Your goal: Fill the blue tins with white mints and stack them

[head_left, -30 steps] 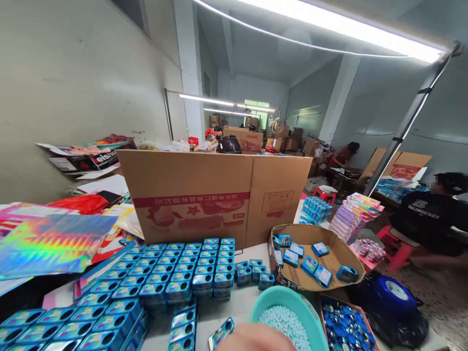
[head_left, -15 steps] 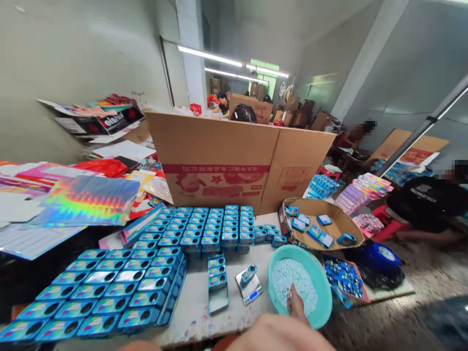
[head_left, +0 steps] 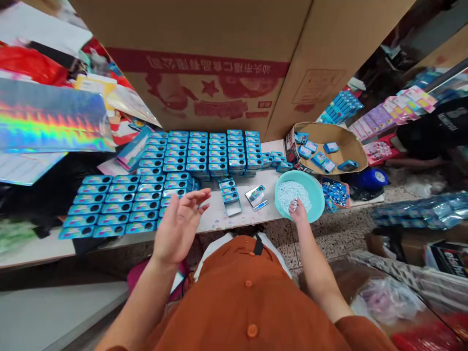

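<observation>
A person in a rust-brown buttoned shirt (head_left: 248, 297), lower center, works at a narrow table, both forearms reaching up the frame. The left hand (head_left: 178, 229), left of center, is raised with fingers loosely spread and nothing in its grasp. The right hand (head_left: 299, 212), right of center, dips into a turquoise bowl (head_left: 319, 196), its fingers curled about a small cluster of white pellets (head_left: 288, 191).

Between the hands, at center, a blue tin (head_left: 258, 193) rests on a small scale (head_left: 249, 196). The tin lies left of the right hand's fingers and slightly higher in the frame, outside the bowl; its long axis slants from lower left to upper right, the dark opening at the upper-right end. The right hand appears the nearer of the two.

Beyond, packed rows of blue tins (head_left: 109, 209) fill the left and center, and a cardboard tray (head_left: 353, 146) holds loose tins at right. A tall cardboard panel (head_left: 208, 29) stands behind, across the upper frame.
</observation>
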{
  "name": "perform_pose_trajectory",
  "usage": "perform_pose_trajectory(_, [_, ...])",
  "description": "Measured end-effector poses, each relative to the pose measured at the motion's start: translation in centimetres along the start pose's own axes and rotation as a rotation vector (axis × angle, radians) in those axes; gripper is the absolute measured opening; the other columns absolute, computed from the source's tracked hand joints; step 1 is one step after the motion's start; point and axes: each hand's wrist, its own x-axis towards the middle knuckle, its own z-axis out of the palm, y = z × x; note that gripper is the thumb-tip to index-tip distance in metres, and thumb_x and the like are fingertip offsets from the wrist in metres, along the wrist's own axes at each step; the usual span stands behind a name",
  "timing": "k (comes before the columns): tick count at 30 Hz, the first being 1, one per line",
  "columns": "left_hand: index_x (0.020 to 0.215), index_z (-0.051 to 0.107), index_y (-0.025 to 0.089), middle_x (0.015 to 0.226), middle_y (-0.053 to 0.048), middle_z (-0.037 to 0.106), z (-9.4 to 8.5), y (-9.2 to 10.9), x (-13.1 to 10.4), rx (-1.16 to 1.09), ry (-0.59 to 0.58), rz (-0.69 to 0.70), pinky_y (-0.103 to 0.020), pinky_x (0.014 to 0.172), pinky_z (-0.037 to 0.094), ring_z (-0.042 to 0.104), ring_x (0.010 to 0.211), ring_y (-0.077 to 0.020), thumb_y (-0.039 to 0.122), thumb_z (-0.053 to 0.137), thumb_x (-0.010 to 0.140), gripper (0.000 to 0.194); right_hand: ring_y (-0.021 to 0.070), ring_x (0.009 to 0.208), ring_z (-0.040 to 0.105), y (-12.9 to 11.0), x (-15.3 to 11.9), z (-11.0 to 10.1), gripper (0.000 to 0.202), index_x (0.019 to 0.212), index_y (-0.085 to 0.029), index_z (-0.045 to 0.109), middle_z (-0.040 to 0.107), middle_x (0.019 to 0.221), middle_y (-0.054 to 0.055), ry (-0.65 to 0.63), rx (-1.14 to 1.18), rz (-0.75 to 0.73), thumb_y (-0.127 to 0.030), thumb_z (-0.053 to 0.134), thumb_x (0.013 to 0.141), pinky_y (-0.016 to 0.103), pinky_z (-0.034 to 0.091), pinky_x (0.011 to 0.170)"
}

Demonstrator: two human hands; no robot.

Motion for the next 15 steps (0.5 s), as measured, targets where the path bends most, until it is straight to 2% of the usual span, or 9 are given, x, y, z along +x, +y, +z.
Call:
perform_pose_trajectory(3, [0.093, 0.067, 0.021, 0.116, -0.007, 0.064, -0.7, -3.8, 0.9, -0.087, 0.032, -0.196, -0.037, 0.097, 0.041, 0.05, 0.12, -0.0253, 0.063, 0.049, 0.082, 0.047, 0.0056, 0.037, 0.038, -0.2, 0.8, 0.5, 0.026, 0.068, -0.022, 0.041, 0.043, 0.051, -0.008, -0.016, 0.145, 0.067, -0.037, 0.052, 0.086, 0.014, 0.024, 0.03])
perform_pose_trajectory(6, [0.094, 0.067, 0.019, 0.115, -0.008, 0.064, -1.1, -6.9, 0.6, -0.07, 0.041, -0.291, -0.035, 0.095, 0.04, 0.049, 0.119, -0.0251, 0.065, 0.053, 0.078, 0.05, 0.0057, 0.039, 0.04, -0.3, 1.5, 1.6, 0.024, 0.069, -0.022, 0.043, 0.045, 0.053, -0.007, -0.021, 0.188, 0.057, -0.036, 0.051, 0.087, 0.014, 0.025, 0.03])
perform_pose_trajectory(10, [0.093, 0.067, 0.018, 0.113, -0.008, 0.064, -0.9, -9.0, 0.5, -0.011, 0.107, -0.313, -0.032, 0.093, 0.039, 0.049, 0.119, -0.0246, 0.068, 0.059, 0.072, 0.054, 0.0054, 0.039, 0.04, -0.4, 2.9, 3.0, 0.024, 0.07, -0.022, 0.046, 0.046, 0.054, -0.006, -0.029, 0.171, 0.066, -0.038, 0.051, 0.087, 0.014, 0.026, 0.03])
perform_pose_trajectory(15, [0.091, 0.067, 0.019, 0.11, -0.007, 0.065, -0.6, -10.7, 0.1, 0.018, 0.302, -0.301, -0.034, 0.095, 0.038, 0.051, 0.117, -0.0245, 0.068, 0.062, 0.069, 0.054, 0.0052, 0.045, 0.047, 0.5, 5.2, 4.4, 0.031, 0.064, -0.021, 0.044, 0.051, 0.057, -0.005, -0.037, 0.205, 0.115, -0.038, 0.051, 0.089, 0.014, 0.036, 0.036])
